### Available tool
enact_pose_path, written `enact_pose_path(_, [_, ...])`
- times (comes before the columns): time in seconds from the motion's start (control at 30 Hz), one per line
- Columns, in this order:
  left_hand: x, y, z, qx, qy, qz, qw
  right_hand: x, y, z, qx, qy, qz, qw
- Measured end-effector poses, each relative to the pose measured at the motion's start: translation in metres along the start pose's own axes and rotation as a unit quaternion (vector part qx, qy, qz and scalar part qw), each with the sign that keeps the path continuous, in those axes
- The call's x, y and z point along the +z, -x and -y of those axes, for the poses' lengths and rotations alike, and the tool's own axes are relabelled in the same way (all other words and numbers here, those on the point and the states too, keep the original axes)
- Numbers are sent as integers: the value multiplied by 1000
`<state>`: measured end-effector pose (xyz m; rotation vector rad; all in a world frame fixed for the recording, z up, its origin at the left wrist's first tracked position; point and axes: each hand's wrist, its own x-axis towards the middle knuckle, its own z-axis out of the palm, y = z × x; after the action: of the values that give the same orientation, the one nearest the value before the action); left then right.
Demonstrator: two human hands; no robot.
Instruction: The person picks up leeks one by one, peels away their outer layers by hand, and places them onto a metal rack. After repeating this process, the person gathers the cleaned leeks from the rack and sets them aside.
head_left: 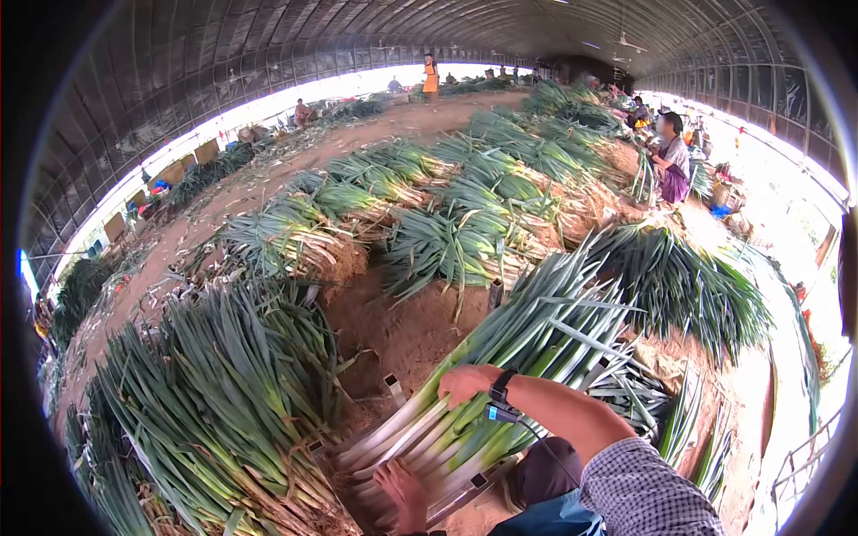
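A layer of long leeks (438, 424) lies in a metal frame (474, 482) in front of me, white shanks towards the lower left and green leaves towards the upper right. My right hand (469, 384) is closed over stalks on the far side of this layer, where white turns to green. A watch-like band and a small blue-lit device sit at that wrist. Nearer the root ends, my left hand (402, 489) rests on the white shanks with its fingers stretched out; its palm side is hidden.
A large leek heap (214, 384) stands to the left, close to the frame. Another leafy pile (688, 286) lies at right. More leek bundles (465, 232) cover the dirt floor ahead. A seated person (672, 161) works at the right; others are farther back under the arched roof.
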<state>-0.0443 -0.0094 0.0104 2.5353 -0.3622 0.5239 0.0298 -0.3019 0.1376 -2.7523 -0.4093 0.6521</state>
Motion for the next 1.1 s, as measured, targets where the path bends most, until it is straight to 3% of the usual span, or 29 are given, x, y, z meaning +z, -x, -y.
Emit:
enact_pose_path(0.23, [-4, -5, -5, -34, 43, -26, 998, -1, 4, 0, 6, 4, 12, 1000])
enact_pose_path(0.33, [-29, -21, -20, 72, -68, -121, 988, 0, 5, 0, 5, 13, 10, 1000])
enact_pose_path(0.43, [-9, -21, 4, 45, -51, -38, 997, 2, 8, 3, -11, 23, -12, 1000])
enact_pose_path(0.6, [-13, -24, 12, 25, -42, 19, 999, 5, 15, 9, -20, 23, -69, 997])
enact_pose_path(0.8, [-14, -36, 23, 11, -15, 102, 995, -2, 5, 5, 30, -55, 40, 997])
enact_pose_path(0.9, [-18, -34, 22, -7, -10, 124, 992, -5, 3, 7, 32, -30, 43, 998])
enact_pose_path(1.07, [-6, -27, 26, 56, -6, 38, 998, 24, 24, -7, -54, 111, -182, 975])
enact_pose_path(1.1, [7, -24, 33, 90, -11, -3, 996, 15, 30, 5, -16, 140, -184, 973])
